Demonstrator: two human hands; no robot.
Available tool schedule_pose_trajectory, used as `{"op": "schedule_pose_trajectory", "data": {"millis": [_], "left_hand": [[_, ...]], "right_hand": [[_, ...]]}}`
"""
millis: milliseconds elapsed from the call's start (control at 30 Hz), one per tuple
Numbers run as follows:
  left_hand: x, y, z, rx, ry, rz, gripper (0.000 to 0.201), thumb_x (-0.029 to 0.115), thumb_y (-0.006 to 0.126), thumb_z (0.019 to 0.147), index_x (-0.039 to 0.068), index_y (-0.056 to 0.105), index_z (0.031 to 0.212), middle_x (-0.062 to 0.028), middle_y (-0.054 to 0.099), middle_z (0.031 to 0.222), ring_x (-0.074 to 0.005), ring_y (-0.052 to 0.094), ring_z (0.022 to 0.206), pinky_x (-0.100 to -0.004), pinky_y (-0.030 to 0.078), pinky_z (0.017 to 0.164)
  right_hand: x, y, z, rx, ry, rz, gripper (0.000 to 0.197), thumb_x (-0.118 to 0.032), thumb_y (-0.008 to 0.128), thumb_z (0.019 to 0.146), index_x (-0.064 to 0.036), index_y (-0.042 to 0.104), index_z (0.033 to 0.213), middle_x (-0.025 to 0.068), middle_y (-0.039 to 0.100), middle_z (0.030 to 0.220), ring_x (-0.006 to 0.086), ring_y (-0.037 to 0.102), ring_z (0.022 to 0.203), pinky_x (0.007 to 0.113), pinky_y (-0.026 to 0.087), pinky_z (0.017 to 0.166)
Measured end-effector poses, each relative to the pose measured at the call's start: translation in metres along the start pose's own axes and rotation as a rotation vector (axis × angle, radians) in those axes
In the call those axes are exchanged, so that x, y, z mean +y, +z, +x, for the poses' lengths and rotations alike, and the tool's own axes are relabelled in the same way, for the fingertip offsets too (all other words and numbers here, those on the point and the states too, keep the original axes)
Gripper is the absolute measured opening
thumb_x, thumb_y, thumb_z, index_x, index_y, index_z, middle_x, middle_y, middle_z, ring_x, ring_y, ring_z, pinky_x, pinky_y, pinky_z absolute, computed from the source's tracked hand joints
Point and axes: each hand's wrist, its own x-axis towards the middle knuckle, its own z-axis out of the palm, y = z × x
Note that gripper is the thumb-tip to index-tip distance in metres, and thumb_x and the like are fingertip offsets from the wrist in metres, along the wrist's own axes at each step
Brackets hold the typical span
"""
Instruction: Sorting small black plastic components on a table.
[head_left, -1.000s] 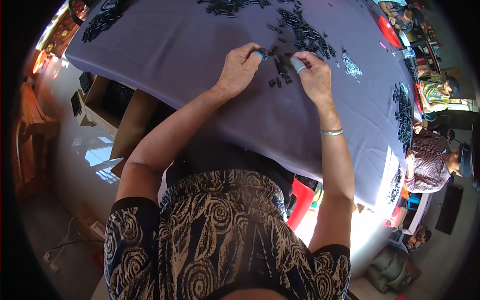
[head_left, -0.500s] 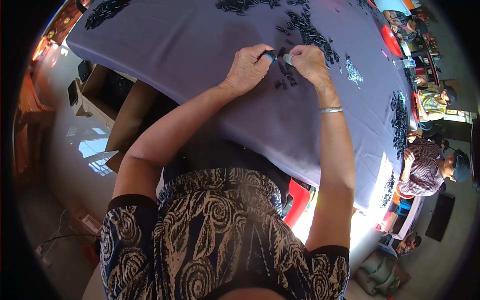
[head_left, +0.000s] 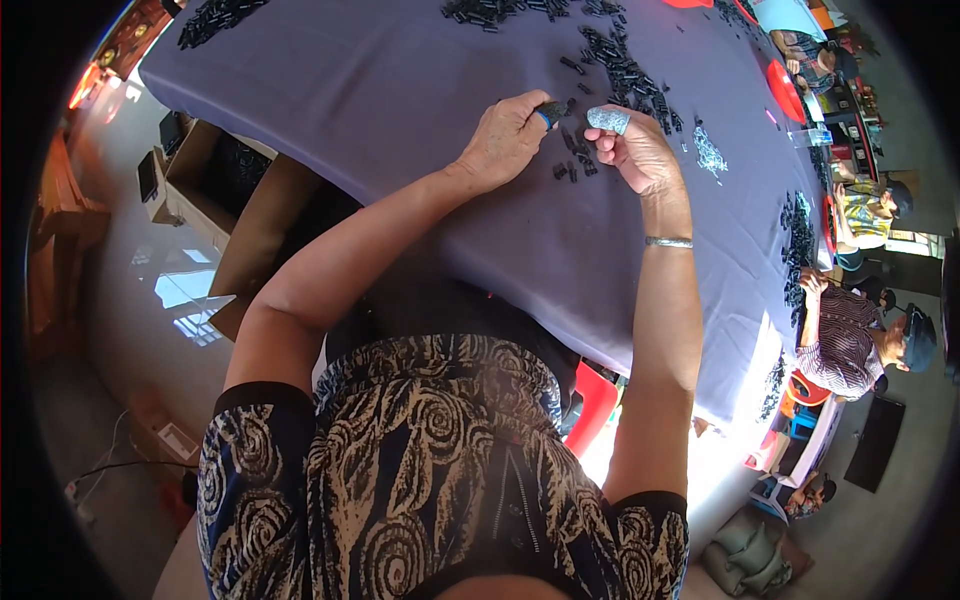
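My left hand [head_left: 503, 142] is closed in a pinch above the purple-grey cloth. A blue-and-black covering [head_left: 549, 114] shows at its fingertips, with a small black piece [head_left: 569, 104] at the tip. To the right, my right hand [head_left: 645, 158] has curled fingers and is turned partly palm-side up. One of its digits wears a grey speckled finger cover [head_left: 608, 121]. Whether anything tiny sits in those fingers is hidden. Several short black cylindrical pieces [head_left: 578, 155] lie on the cloth between and below the hands.
A larger heap of black pieces [head_left: 625, 70] lies beyond my hands, with a small pile of shiny clear bits [head_left: 709, 152] to its right. An open cardboard box [head_left: 195, 185] stands left of the table [head_left: 400, 120]. Other people [head_left: 850, 330] sit along the right side.
My right hand has moved slightly right, away from the left, and turned so its grey-covered digit shows more. The left hand is nearly where it was.
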Motion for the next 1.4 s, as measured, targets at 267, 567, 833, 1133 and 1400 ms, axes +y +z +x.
{"op": "schedule_pose_trajectory", "data": {"millis": [267, 567, 833, 1133, 1400], "left_hand": [[0.001, 0.001, 0.000, 0.076, 0.073, 0.002, 0.018, 0.016, 0.045, 0.091, 0.001, 0.056, 0.093, 0.0036, 0.040, 0.065, -0.0055, 0.037, 0.057, -0.0222, 0.035, 0.051], [0.007, -0.023, 0.005, 0.280, 0.351, 0.568, 0.020, 0.003, 0.055, 0.080, 0.007, 0.058, 0.099, -0.0113, 0.054, 0.074, -0.0236, 0.056, 0.062, -0.0354, 0.047, 0.060], [0.006, -0.027, 0.011, 0.192, 0.355, 0.997, 0.030, 0.006, 0.063, 0.073, 0.007, 0.053, 0.101, -0.0095, 0.056, 0.094, -0.0304, 0.057, 0.090, -0.0419, 0.049, 0.076], [0.001, -0.027, 0.009, 0.120, 0.370, 1.109, 0.030, 0.005, 0.065, 0.070, 0.008, 0.054, 0.099, -0.0097, 0.052, 0.095, -0.0300, 0.056, 0.090, -0.0420, 0.049, 0.077], [0.002, -0.027, 0.007, 0.205, 0.433, 1.100, 0.027, 0.004, 0.069, 0.065, 0.008, 0.057, 0.090, -0.0093, 0.052, 0.087, -0.0290, 0.056, 0.084, -0.0424, 0.048, 0.071]], "right_hand": [[0.005, -0.006, 0.009, 0.276, -0.176, -0.676, 0.011, -0.009, 0.067, 0.077, -0.0025, 0.071, 0.085, 0.0015, 0.065, 0.069, 0.0058, 0.055, 0.058, 0.021, 0.042, 0.051], [0.026, 0.014, 0.006, 0.364, -0.751, -0.947, 0.016, -0.011, 0.071, 0.075, -0.0074, 0.067, 0.090, 0.0057, 0.065, 0.082, 0.0209, 0.062, 0.076, 0.033, 0.050, 0.071], [0.042, 0.029, 0.016, 0.358, -0.928, -1.297, 0.031, -0.020, 0.074, 0.072, -0.0092, 0.064, 0.100, 0.0004, 0.059, 0.101, 0.0243, 0.054, 0.095, 0.040, 0.043, 0.080], [0.053, 0.038, -0.015, 0.262, -0.957, -1.202, 0.021, -0.013, 0.074, 0.070, -0.0084, 0.062, 0.087, 0.0025, 0.058, 0.091, 0.0252, 0.053, 0.086, 0.039, 0.044, 0.074], [0.063, 0.040, -0.039, 0.241, -1.024, -1.238, 0.021, -0.007, 0.071, 0.069, -0.0093, 0.061, 0.088, 0.0025, 0.056, 0.091, 0.0240, 0.052, 0.086, 0.037, 0.043, 0.074]]}}
